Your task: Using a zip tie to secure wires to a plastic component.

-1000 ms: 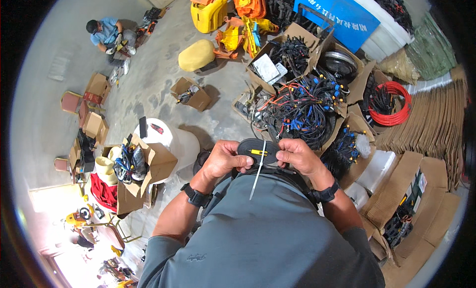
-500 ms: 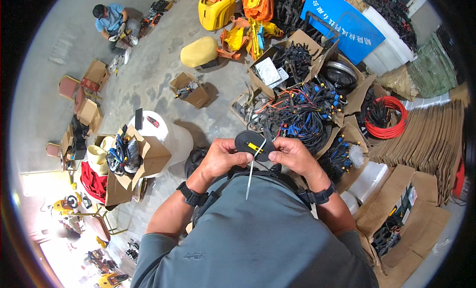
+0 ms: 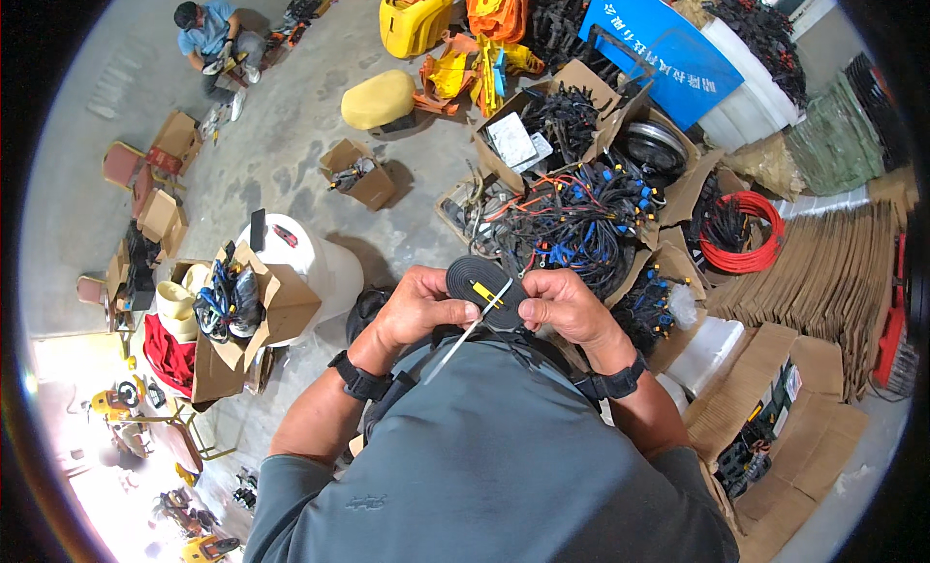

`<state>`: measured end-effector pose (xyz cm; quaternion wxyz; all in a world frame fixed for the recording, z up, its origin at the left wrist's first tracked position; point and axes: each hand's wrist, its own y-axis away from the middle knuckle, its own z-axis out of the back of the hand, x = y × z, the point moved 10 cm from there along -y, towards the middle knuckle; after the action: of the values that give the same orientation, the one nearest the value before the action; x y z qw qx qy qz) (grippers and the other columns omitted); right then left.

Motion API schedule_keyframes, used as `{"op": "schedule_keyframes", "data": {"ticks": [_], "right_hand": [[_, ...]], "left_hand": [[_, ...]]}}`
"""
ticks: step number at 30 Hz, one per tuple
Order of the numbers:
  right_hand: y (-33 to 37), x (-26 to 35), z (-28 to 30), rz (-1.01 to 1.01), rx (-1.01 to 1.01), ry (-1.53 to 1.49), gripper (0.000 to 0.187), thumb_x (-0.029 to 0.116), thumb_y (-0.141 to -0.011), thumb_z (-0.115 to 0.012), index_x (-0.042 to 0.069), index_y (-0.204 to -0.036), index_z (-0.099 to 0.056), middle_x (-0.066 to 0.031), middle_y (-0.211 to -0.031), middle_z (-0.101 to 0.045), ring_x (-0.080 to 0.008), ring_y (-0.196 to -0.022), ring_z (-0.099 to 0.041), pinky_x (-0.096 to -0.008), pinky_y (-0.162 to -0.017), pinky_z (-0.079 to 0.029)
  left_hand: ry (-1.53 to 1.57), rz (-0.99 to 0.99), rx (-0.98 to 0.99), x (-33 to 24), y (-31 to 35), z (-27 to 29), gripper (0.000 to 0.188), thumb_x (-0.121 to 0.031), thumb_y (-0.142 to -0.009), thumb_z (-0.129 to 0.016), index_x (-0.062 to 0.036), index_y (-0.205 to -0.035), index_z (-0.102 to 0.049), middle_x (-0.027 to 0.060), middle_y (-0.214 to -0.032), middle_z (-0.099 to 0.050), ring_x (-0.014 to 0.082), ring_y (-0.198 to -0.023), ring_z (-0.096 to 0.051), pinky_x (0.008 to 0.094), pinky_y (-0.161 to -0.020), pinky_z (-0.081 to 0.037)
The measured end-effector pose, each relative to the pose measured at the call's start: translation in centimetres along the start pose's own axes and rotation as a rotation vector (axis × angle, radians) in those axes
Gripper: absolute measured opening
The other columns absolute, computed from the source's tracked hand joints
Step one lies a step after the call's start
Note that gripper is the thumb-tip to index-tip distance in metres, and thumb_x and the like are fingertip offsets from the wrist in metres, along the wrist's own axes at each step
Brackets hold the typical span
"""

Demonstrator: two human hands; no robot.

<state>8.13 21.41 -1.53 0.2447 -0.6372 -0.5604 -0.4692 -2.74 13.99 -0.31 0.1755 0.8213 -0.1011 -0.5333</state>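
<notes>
In front of my chest I hold a flat black coil (image 3: 467, 271), wound like a rolled strap, with a yellow piece (image 3: 484, 293) at its centre. A white cable tie (image 3: 451, 351) loops across the coil, its long tail slanting down to the left over my shirt. My left hand (image 3: 412, 311) is closed on the coil's left edge, thumb on the near face. At the opposite edge, my right hand (image 3: 572, 309) pinches with thumb and forefinger; the coil's rim lies at its fingertips. The curled fingers hide part of both grips.
To the left, a white drum (image 3: 334, 280) carries a phone and a red-handled tool, beside a carton of cables (image 3: 231, 306). Ahead right lie tangled wire harnesses (image 3: 591, 214), a red cable coil (image 3: 746, 235) and stacked cardboard (image 3: 814, 277). A person (image 3: 215, 49) sits on the far floor.
The coil has turned a little in my hands, and the cable tie's tail has swung from hanging nearly straight down to slanting left. Both hands keep their hold.
</notes>
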Motion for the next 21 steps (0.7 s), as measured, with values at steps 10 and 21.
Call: {"op": "schedule_keyframes", "data": {"ticks": [10,21], "right_hand": [[-1.3,0.9,0.3,0.036,-0.074,0.271,0.017,0.016,-0.088,-0.067,0.002,-0.084,-0.059,0.0045,-0.074,-0.052,-0.0038,-0.068,-0.045,-0.0209,-0.060,-0.039],[-2.0,0.9,0.1,-0.033,-0.008,0.160,0.017,0.018,-0.090,-0.065,0.002,-0.085,-0.060,0.0048,-0.069,-0.051,-0.0031,-0.062,-0.044,-0.0208,-0.055,-0.037]], "left_hand": [[-0.081,-0.011,-0.126,0.6,-0.2,1.7,0.017,-0.004,-0.078,-0.069,0.0014,-0.093,-0.070,0.0027,-0.077,-0.067,0.0084,-0.065,-0.059,0.0227,-0.061,-0.048],[-0.038,-0.036,-0.118,-2.2,0.1,0.6,0.014,-0.002,-0.076,-0.070,-0.0007,-0.090,-0.071,0.0020,-0.072,-0.066,0.0071,-0.059,-0.058,0.0213,-0.056,-0.048]]}}
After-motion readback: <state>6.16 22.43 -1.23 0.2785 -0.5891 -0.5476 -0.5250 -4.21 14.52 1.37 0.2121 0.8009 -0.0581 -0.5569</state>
